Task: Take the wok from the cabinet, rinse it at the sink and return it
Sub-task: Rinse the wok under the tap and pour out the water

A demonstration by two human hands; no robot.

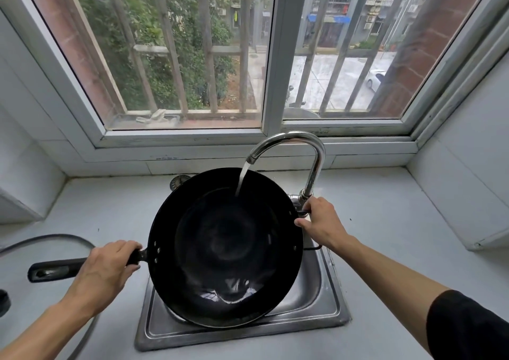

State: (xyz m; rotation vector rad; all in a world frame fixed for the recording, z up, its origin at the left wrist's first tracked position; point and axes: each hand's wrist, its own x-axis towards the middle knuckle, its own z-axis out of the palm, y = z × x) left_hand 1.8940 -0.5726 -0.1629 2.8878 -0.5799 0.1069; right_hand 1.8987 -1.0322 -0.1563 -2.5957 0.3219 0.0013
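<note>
Midway: the wok is held by the left hand under running water, the tap lever gripped by the right hand — draining and return remain.

wok fills sink | faucet blocks behind | counter right side open

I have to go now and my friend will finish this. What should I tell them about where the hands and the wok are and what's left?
Left hand: shut on the wok's long handle, holding the wok tilted over the sink.
Right hand: on the tap lever at the base of the faucet, beside the wok's rim.
Done: wok is out of the cabinet; water is running into it and pooling at the low side.
Left: finish rinsing, shut off the water, tip the wok out, return it to the cabinet.
</note>
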